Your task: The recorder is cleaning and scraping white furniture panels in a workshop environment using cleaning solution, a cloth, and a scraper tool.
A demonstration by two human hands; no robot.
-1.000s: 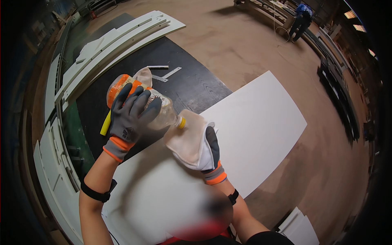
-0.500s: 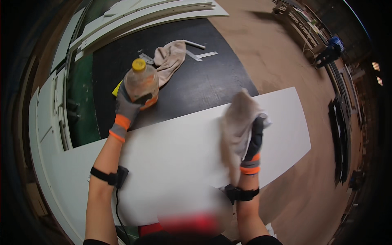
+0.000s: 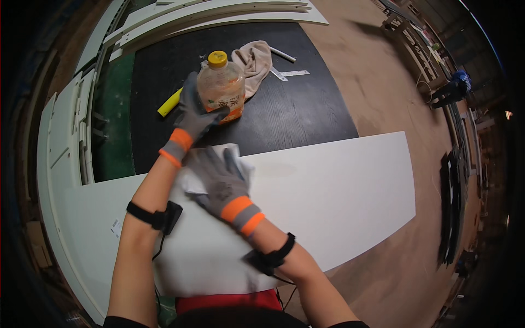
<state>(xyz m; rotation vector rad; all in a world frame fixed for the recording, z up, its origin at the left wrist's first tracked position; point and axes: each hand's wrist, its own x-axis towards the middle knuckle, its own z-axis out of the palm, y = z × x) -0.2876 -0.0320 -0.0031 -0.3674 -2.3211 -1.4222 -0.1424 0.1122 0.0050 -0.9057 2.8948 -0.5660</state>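
My left hand (image 3: 198, 112), in a grey glove with an orange cuff, curves around the left side of a clear plastic bottle (image 3: 223, 87). The bottle has a yellow cap and orange label and stands upright on a black board (image 3: 306, 112). Thumb and fingers of that hand are apart, the thumb crossing the bottle's lower front. My gloved right hand (image 3: 219, 177) presses a pale cloth (image 3: 232, 150) onto a white panel (image 3: 333, 191), and the cloth bunches out around its fingers. Beside the bottle lie a beige cloth (image 3: 254, 60) and a yellow tube-shaped object (image 3: 169, 103).
A metal square (image 3: 295, 73) and a thin white stick (image 3: 283, 53) lie on the black board. Long white boards (image 3: 219, 19) are stacked at the far edge, more panels (image 3: 63, 131) at left. Far right, a person in blue (image 3: 454, 87) bends by a rack.
My right hand has swung left with the cloth, from over the panel's right part to beside my left wrist. The bottle has shifted slightly toward the beige cloth, and my left fingers have loosened.
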